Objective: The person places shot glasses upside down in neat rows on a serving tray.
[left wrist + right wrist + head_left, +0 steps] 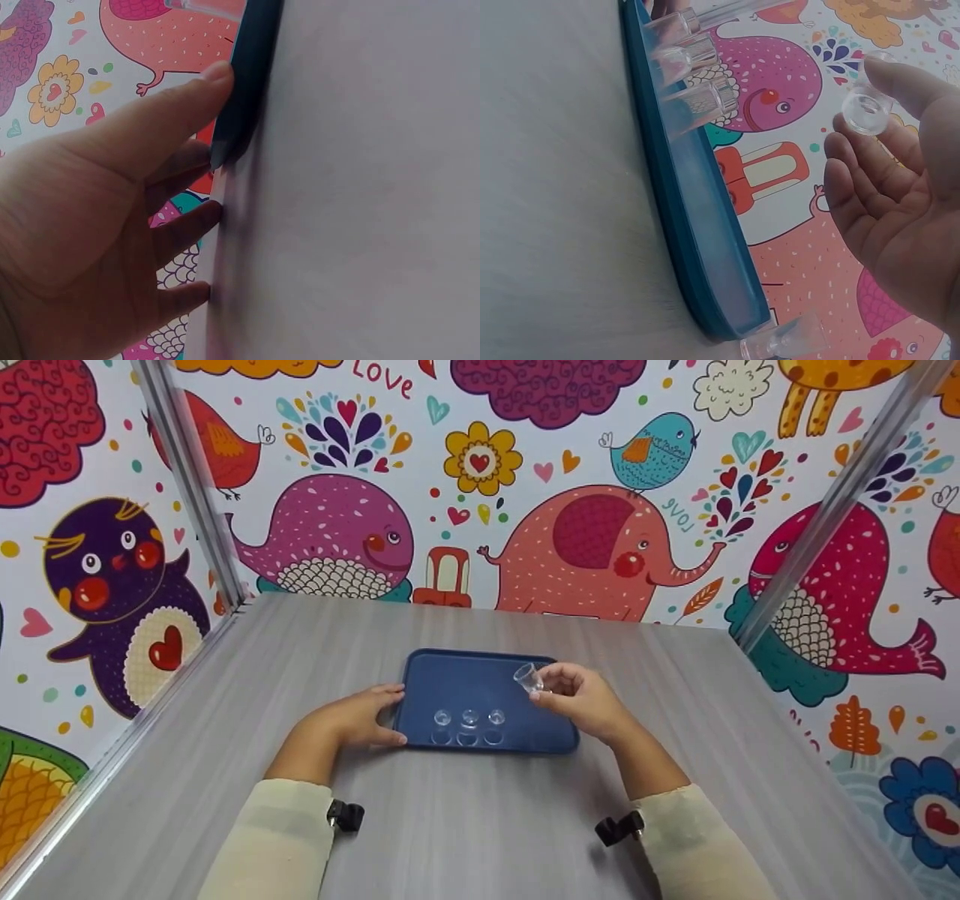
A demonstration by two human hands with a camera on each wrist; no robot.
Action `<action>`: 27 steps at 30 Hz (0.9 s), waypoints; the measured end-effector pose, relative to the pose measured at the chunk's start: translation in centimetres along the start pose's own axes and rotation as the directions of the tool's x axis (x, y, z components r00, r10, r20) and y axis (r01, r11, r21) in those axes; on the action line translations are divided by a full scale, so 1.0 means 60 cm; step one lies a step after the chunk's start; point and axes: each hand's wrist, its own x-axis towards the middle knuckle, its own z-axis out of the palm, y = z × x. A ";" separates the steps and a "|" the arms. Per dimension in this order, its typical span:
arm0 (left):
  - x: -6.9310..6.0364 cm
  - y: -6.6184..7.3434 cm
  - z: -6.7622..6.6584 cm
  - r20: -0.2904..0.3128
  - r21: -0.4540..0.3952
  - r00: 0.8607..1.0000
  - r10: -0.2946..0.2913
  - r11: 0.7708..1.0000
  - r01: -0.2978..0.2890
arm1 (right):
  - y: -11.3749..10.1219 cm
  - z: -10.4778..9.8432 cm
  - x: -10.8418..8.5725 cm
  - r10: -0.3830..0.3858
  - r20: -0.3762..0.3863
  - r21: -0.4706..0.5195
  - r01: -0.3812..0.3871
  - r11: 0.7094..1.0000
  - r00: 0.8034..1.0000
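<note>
My right hand [585,697] pinches a small clear shot glass [529,679] between thumb and fingers above the right part of a blue tray [480,679]. The glass tilts with its mouth up to the left in the head view. Its round base [866,112] faces the right wrist camera. Three more shot glasses [470,716] stand in a row near the tray's front edge, seemingly narrower end up. My left hand [367,716] rests at the tray's left side, thumb [214,79] against the front corner, other fingers spread and fairly straight.
The tray lies on a grey wood-grain table [465,810]. Another clear glass [787,337] shows past the tray's end in the right wrist view; my right hand may hide it from the head view. A wall [480,547] with cartoon animals and metal posts [199,495] bound the table.
</note>
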 end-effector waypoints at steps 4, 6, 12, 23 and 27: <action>0.000 0.000 0.000 0.005 0.001 1.000 0.004 1.000 -0.004 | 0.002 0.001 0.000 -0.040 -0.010 -0.015 0.040 0.999 0.999; 0.000 0.000 -0.001 0.004 -0.006 1.000 0.001 1.000 -0.001 | 0.004 0.002 0.000 -0.044 -0.019 -0.028 0.043 0.999 0.999; 0.000 0.000 -0.001 0.002 -0.003 1.000 0.001 1.000 -0.001 | 0.007 0.003 0.001 -0.034 -0.036 -0.084 0.031 0.996 0.999; 0.001 -0.004 0.001 -0.007 0.002 1.000 0.002 1.000 -0.002 | 0.009 0.014 0.001 0.042 0.027 -0.086 -0.039 0.996 0.999; 0.000 -0.003 0.001 -0.004 -0.001 1.000 -0.005 1.000 0.005 | 0.015 0.019 0.003 0.056 0.071 -0.100 -0.049 0.994 0.996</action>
